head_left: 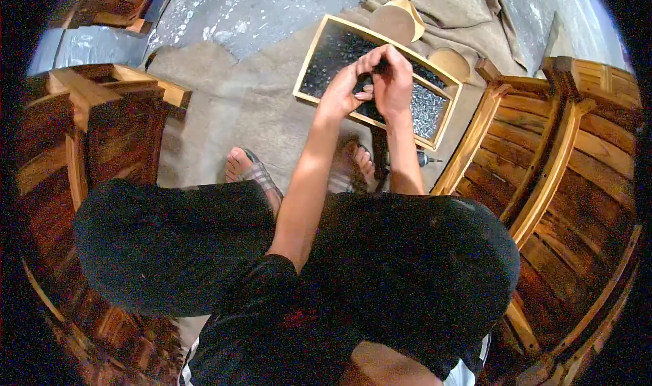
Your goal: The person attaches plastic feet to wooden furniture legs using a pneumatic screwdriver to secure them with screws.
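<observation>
A person crouches with both bare hands brought together above a shallow wooden box. The left hand has its fingers bent inward, and the right hand is curled close beside it, its fingers bent at the top. Whether either hand grips something small cannot be told, since the fingers and a dark shadow hide the space between them. The box lies slantwise on a brown cloth spread over the grey floor, beyond the person's feet. Small dark pieces are scattered in its larger part, while silver screws crowd a smaller compartment at the right end. Just past the far edge sit two tan round discs, one near the middle and a second nearer the right corner. A power drill shows just outside the box's near right side, partly hidden by the right forearm. Slatted wooden furniture stands on both sides, one piece at the left and another at the right.
</observation>
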Motion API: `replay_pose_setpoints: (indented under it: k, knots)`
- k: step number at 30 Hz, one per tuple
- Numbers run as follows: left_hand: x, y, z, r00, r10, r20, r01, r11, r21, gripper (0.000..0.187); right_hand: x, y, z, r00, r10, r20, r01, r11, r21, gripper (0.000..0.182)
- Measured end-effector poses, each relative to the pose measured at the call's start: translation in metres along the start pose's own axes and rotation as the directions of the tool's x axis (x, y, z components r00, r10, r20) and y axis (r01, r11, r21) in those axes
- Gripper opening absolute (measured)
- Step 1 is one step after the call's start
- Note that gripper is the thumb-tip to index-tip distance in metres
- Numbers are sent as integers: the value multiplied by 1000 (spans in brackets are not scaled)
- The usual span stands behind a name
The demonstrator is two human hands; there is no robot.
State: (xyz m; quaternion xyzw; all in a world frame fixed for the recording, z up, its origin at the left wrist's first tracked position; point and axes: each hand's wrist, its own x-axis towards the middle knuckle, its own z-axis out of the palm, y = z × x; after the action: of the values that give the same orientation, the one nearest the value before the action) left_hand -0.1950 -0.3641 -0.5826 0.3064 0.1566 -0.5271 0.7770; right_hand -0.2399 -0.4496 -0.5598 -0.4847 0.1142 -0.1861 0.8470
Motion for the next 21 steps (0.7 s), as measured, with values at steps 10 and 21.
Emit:
replay_pose_setpoints:
  k: [10,21]
  knots:
    - [8,-9,-1,984,29,-177,-28,1000,5,31,-5,-1,12,992,57,-113,-81,973,-218,26]
    - [17,-5,-26,989,-29,143,48,991,-127,20,-6,-28,7,942,-71,-329,65,997,-31,20]
